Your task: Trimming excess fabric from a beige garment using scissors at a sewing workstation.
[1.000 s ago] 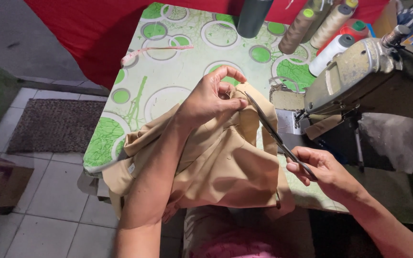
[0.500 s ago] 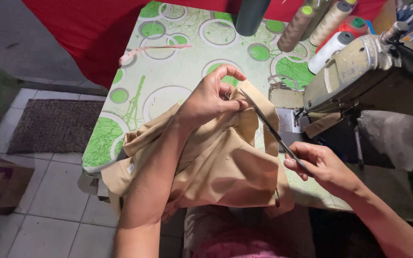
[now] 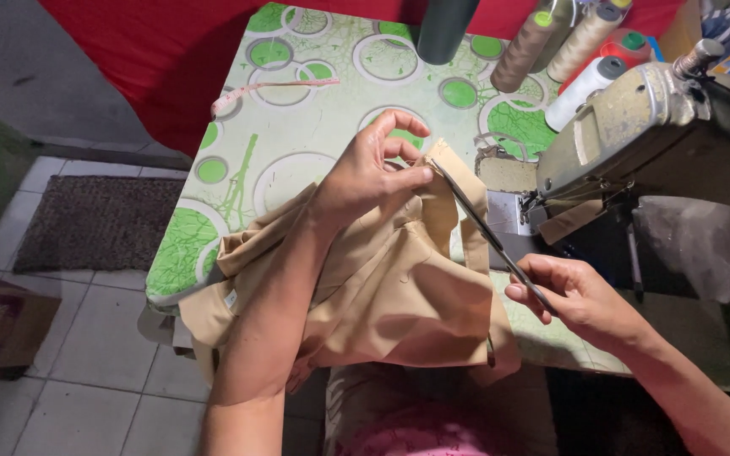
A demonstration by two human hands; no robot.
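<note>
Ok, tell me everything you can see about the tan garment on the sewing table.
The tan garment is a plain woven-looking fabric, bunched and folded, draped over the near edge of the green-patterned table and hanging toward the person's lap. The left hand pinches a raised edge near its top; the right hand holds a thin dark tool whose tip meets that edge. A seam runs down its right side.

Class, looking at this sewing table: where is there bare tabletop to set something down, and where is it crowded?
Free: the green-patterned table between the pink strip and the tan fabric. Crowded: thread cones and sewing machine at the far right; both hands work over the fabric.
</note>
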